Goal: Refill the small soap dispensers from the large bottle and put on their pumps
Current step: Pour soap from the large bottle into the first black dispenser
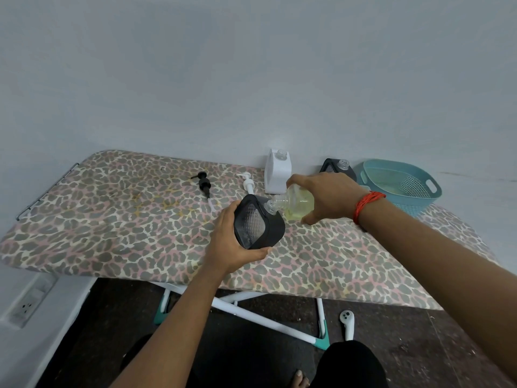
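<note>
My left hand (233, 246) grips a black soap dispenser (258, 224) with a clear ribbed window, tilted above the leopard-print board (112, 225). My right hand (326, 198) holds the large clear bottle (293, 204) of yellow-green soap tipped on its side, its threaded mouth touching the dispenser's clear neck. A white dispenser (277, 170) stands without a pump at the back by the wall. A second black dispenser (337, 168), also open-necked, stands right of it, partly hidden by my right hand. A black pump (203, 184) and a white pump (247, 184) lie on the board.
A teal perforated basket (402, 186) sits at the board's back right corner. The wall runs right behind the dispensers. Under the board are white and teal legs (251, 317); a white controller (347, 323) lies on the dark floor. A wall socket (26, 303) is at lower left.
</note>
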